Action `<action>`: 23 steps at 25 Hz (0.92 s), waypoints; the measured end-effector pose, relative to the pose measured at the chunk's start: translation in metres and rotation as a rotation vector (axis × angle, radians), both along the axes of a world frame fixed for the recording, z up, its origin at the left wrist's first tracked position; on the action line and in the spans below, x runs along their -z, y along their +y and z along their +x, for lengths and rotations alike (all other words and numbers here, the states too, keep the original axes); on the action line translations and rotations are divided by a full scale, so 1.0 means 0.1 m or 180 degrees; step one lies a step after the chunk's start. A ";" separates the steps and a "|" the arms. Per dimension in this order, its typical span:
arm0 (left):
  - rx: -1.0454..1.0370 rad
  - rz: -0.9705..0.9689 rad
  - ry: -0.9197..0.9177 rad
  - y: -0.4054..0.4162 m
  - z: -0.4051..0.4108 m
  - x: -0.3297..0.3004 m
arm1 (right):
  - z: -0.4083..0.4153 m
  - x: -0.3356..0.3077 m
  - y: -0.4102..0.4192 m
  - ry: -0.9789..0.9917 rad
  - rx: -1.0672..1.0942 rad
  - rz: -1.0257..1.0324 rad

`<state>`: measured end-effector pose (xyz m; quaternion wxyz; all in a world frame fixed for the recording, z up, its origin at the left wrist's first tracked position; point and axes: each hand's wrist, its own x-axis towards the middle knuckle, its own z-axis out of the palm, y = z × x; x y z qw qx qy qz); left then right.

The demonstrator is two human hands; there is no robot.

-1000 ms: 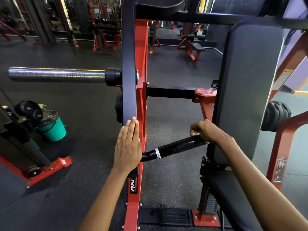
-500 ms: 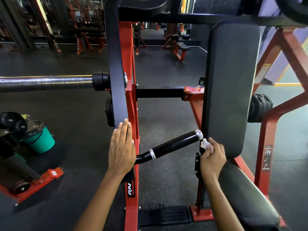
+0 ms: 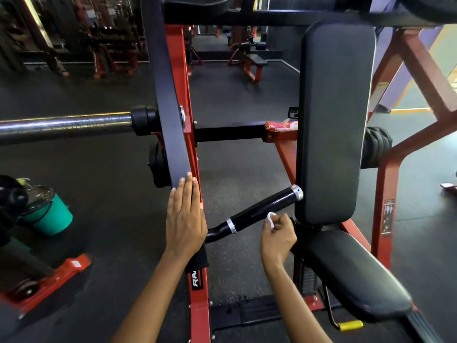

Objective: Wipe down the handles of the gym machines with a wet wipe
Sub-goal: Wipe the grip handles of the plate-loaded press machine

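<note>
Left hand (image 3: 185, 219) flat, fingers straight and pressed together, palm on black lever arm (image 3: 168, 107) at frame centre. Right hand (image 3: 278, 237) at 5 o'clock from it, fingers curled, pinching white wipe (image 3: 270, 218). Wipe just below black handle (image 3: 262, 210); contact with it unclear. Handle slants up toward 2 o'clock, ending beside back pad (image 3: 333, 120). Seat (image 3: 353, 273) at 4 o'clock. Chrome bar (image 3: 66, 126) at 9 o'clock. Green bucket (image 3: 47, 215) on floor at 8 o'clock.

A glossy black handle (image 3: 259, 210) slants up rightward, a crumpled white wet wipe (image 3: 270, 219) just below it.
</note>
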<state>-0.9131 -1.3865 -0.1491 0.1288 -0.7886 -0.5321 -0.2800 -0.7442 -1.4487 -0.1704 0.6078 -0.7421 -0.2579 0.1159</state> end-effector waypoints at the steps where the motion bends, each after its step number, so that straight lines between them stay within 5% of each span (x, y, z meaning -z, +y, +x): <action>1: -0.0004 0.0005 0.0006 0.00 0.00 0.00 | -0.09 0.04 -0.02 -0.0014 -0.0097 -0.0005; 7: 0.0007 0.0013 0.0013 0.00 0.00 -0.01 | -0.45 0.26 -0.14 -0.0065 -0.0753 -0.0137; 16: -0.0055 0.0051 0.0026 -0.01 0.01 -0.01 | 0.41 -0.18 0.06 0.0544 0.0597 0.0326; 23: -0.0059 0.0044 0.0050 -0.02 0.03 -0.02 | 0.66 0.02 0.18 0.1400 0.0404 0.0170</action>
